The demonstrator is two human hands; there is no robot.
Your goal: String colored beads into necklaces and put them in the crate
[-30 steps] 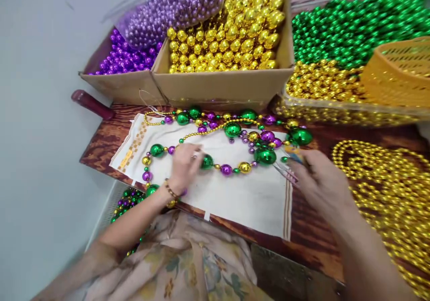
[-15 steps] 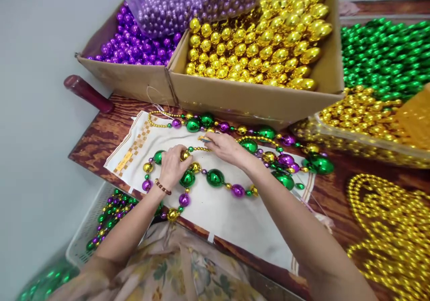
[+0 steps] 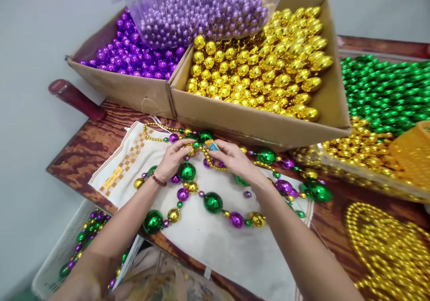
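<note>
My left hand (image 3: 174, 160), wearing a beaded bracelet (image 3: 158, 178), is closed on a bead strand (image 3: 187, 172) of green, gold and purple balls. Between the fingers of my right hand (image 3: 233, 157) is a small orange-and-blue object (image 3: 211, 146), whose kind I cannot make out. The two hands are close together, with small beads between their fingertips. A thin gold bead chain (image 3: 215, 166) hangs in a loop just below my right fingers. More of the strand, with a big green ball (image 3: 212, 203), lies on the white cloth (image 3: 215, 247).
Behind the cloth stand cardboard boxes (image 3: 255, 121) of purple and gold beads, with a bag of lilac beads (image 3: 201, 16) on top. Clear bins (image 3: 372, 166) and gold bead chains (image 3: 393, 247) lie right. A white basket (image 3: 50, 256) is lower left; a dark red post (image 3: 77, 99) rises at the table corner.
My left hand has lifted part of the strand up toward my right hand. The orange-and-blue object now shows more plainly. The view has tilted, so the boxes sit lower.
</note>
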